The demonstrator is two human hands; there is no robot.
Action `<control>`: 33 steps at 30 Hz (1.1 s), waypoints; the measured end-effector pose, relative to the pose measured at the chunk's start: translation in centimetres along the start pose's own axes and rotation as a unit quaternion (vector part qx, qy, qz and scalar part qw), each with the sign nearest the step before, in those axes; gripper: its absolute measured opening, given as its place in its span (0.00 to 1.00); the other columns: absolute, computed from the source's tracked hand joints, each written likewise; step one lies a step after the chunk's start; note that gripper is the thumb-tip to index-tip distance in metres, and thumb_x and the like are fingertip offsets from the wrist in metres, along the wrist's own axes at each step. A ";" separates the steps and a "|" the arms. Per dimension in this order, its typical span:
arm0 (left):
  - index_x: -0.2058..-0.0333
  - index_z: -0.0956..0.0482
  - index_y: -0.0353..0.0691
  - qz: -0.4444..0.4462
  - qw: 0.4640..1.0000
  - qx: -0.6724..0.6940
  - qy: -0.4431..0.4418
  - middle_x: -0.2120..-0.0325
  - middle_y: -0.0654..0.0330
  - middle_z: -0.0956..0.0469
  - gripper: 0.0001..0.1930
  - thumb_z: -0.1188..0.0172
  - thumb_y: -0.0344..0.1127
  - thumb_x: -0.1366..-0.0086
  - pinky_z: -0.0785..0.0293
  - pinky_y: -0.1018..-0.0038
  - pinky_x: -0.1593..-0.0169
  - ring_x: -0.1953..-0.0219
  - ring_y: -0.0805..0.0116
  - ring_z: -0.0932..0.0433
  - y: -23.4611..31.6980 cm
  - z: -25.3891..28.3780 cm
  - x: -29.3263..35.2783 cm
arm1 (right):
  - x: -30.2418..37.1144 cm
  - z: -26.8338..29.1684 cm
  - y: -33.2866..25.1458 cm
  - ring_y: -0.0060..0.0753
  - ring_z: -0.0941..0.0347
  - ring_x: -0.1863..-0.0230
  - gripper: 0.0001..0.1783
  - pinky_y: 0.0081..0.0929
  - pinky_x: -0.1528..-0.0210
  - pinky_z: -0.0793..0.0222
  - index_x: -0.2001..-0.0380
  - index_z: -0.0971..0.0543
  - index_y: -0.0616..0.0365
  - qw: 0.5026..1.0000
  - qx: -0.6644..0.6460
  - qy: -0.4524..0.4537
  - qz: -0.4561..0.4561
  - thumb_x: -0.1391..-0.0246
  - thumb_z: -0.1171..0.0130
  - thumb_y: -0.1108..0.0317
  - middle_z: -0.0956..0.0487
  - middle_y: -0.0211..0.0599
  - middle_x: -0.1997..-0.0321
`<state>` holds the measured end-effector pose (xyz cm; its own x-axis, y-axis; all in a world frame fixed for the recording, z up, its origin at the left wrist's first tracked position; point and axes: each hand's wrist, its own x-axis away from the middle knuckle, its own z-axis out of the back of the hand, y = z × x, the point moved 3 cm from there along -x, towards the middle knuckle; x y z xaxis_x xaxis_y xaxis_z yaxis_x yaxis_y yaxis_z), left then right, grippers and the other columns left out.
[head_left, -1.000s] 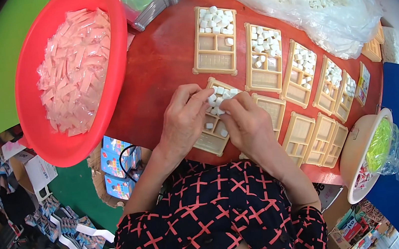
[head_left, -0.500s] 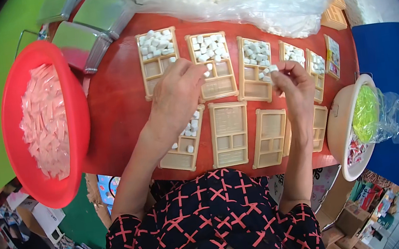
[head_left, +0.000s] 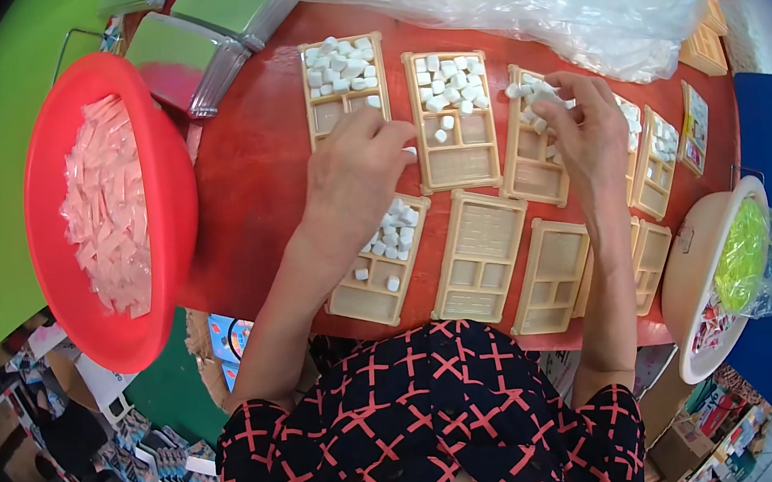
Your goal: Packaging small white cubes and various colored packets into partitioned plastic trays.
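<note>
"So, the red table's point(head_left: 249, 200) near edge?"
"Beige rectangular plastic trays point(head_left: 477, 253). Beyond, left hand point(head_left: 352, 169) pinches a small white cube point(head_left: 411, 153); right hand point(head_left: 592, 128), half-curled over a far-row tray point(head_left: 535, 174), hold unclear."
"Step?"
"Portioning, I'd judge; next wants gentle release."

The tabletop point(head_left: 247, 186) is red, the trays point(head_left: 460, 167) beige, the cubes point(head_left: 451, 81) white, the basin point(head_left: 174, 220) bright red, packets point(head_left: 110, 219) pale pink, the bowl point(head_left: 685, 255) cream, a bundle point(head_left: 739, 258) lime green, shirt point(head_left: 427, 401) dark with coral-pink crosses
</note>
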<state>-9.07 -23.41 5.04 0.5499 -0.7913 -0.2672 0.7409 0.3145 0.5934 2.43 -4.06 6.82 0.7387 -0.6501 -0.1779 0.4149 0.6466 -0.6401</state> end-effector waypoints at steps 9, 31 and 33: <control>0.79 0.25 0.36 -0.031 0.999 -0.012 -0.004 0.76 0.57 0.32 0.06 0.36 0.27 0.55 0.29 0.67 0.66 0.70 0.59 0.28 -0.1 0.0 -0.3 | 2.1 -4.0 -5.1 0.33 0.28 0.74 0.08 0.28 0.76 0.34 0.72 0.22 0.54 0.980 0.058 -0.095 0.168 0.59 0.37 0.74 0.29 0.33 0.71; 0.73 0.24 0.38 -0.017 0.994 0.061 0.095 0.74 0.58 0.30 0.06 0.37 0.25 0.52 0.29 0.67 0.65 0.68 0.59 0.27 -1.3 0.6 -3.3 | -1.9 -3.1 -3.4 0.33 0.30 0.75 0.04 0.24 0.72 0.36 0.72 0.23 0.61 0.994 0.000 -0.033 0.101 0.55 0.42 0.77 0.28 0.38 0.74; 0.71 0.23 0.37 0.006 0.994 0.076 0.083 0.75 0.58 0.29 0.07 0.38 0.23 0.51 0.29 0.69 0.67 0.70 0.59 0.27 -1.6 1.9 -1.6 | -2.4 -3.3 -2.7 0.34 0.28 0.73 0.05 0.24 0.70 0.34 0.70 0.23 0.60 0.992 -0.006 -0.033 0.123 0.54 0.43 0.76 0.25 0.37 0.71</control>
<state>-11.85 -23.68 5.92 0.6238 -0.6864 -0.3738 0.6743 0.2308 0.7015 -2.25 -5.54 6.56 0.8501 -0.4458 -0.2802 0.2121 0.7770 -0.5926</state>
